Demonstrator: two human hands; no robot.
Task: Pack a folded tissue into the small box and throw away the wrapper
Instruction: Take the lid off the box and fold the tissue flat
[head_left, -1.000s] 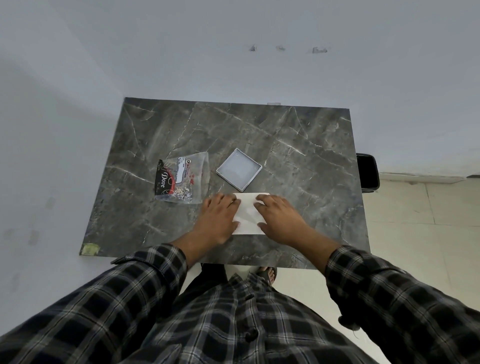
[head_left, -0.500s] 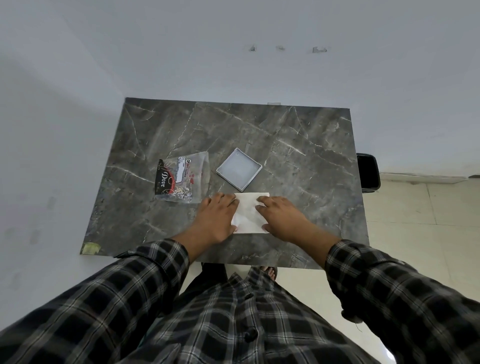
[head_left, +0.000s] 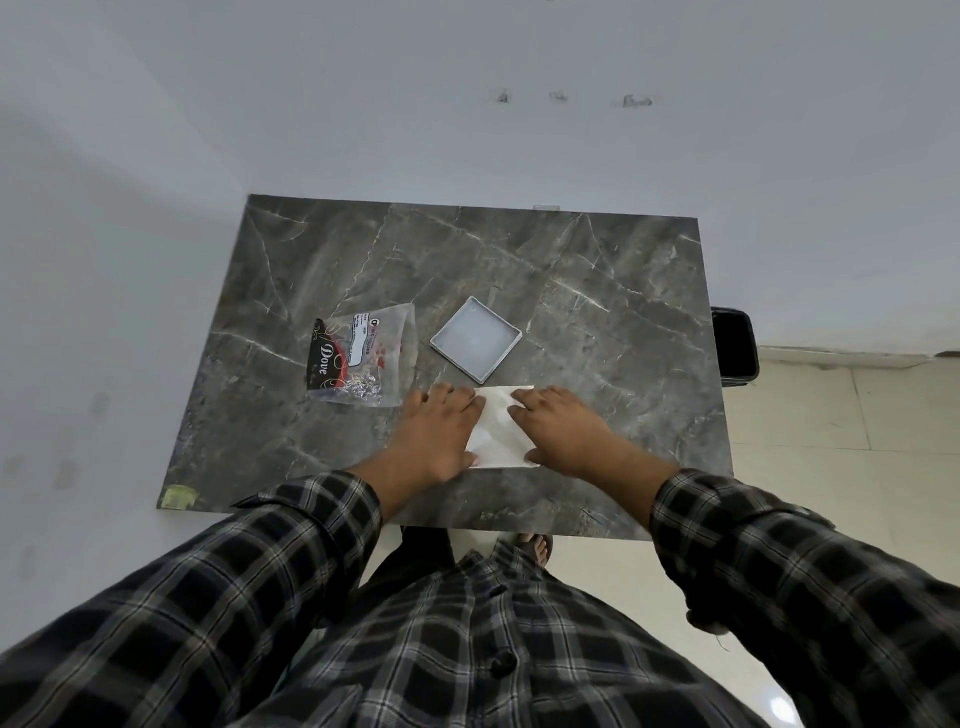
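A white tissue (head_left: 497, 431) lies flat on the dark marble table (head_left: 597, 291) near its front edge. My left hand (head_left: 441, 434) rests palm down on the tissue's left side, and my right hand (head_left: 563, 431) presses on its right side; both cover part of it. Just beyond the tissue sits the small square grey box (head_left: 475, 336), open and empty. Left of the box lies a clear plastic wrapper (head_left: 361, 358) with a black and red Dove label and small shiny bits inside.
A black bin (head_left: 735, 345) stands on the floor off the table's right edge. White walls close in behind and to the left of the table. A yellow sticker (head_left: 179, 496) marks the front left corner. My feet show under the front edge.
Both hands have shifted only slightly on the tissue; the fingers moved a little apart, showing more of the tissue between them. Box and wrapper have not moved.
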